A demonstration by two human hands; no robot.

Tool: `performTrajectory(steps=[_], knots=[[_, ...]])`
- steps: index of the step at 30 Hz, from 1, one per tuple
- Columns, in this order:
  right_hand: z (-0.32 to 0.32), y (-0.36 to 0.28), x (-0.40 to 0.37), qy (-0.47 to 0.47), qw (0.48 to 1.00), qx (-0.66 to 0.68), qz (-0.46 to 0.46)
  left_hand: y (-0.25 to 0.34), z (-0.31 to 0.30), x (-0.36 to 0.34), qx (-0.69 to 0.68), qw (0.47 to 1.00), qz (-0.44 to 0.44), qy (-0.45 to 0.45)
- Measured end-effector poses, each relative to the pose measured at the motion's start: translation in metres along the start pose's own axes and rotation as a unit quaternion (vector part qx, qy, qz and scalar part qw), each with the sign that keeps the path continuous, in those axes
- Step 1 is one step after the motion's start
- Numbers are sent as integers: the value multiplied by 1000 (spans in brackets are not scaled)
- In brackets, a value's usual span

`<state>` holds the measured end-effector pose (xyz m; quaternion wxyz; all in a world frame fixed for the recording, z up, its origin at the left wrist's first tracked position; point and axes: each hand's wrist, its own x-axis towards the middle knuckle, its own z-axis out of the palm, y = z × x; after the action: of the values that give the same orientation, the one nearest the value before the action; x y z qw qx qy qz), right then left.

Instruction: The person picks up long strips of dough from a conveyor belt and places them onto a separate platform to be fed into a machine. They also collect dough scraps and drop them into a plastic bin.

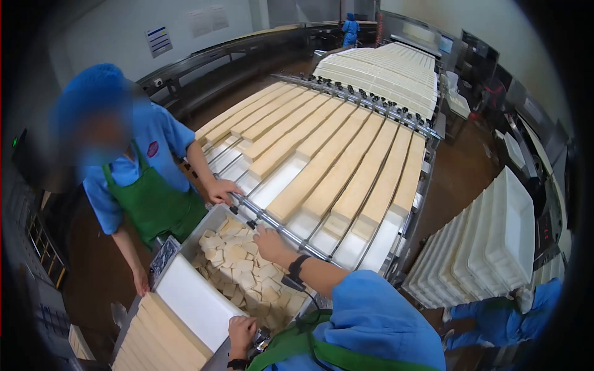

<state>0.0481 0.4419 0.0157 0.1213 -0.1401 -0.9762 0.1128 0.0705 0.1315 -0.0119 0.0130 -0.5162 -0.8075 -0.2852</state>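
Observation:
My right hand (272, 244), a dark band on its wrist, reaches over the near corner of a bin (215, 216) of pale, flat cut pieces (241, 263). Its fingers are curled beside the metal bar (288, 235) at the end of the conveyor; what they hold, if anything, is hidden. Lower down, my left hand (242, 332) is closed at the right edge of a white board (195, 303), next to the bin. I cannot make out what lies in its fingers. Long pale strips (346, 167) lie side by side on the conveyor, their ends towards me.
Across the bin stands a co-worker in a green apron (154, 201), one hand on the conveyor bar, the other by more pale strips (161, 340). Stacked white trays (476, 241) stand at the right, near another person in blue (495, 321). A distant person (350, 29) stands behind.

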Motion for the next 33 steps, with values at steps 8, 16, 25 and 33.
performTrajectory(steps=[8,16,25,33], knots=[[27,5,6,-7,996,-86,5,-9,0,-5,-46,994,-64,-70],[28,5,14,-53,988,-141,28,-16,2,-8,-72,995,-41,-55],[50,27,17,-31,994,-104,7,-9,-27,-34,-298,937,-180,1],[29,25,14,46,996,-10,-70,-9,-61,-119,-230,820,-417,318]])
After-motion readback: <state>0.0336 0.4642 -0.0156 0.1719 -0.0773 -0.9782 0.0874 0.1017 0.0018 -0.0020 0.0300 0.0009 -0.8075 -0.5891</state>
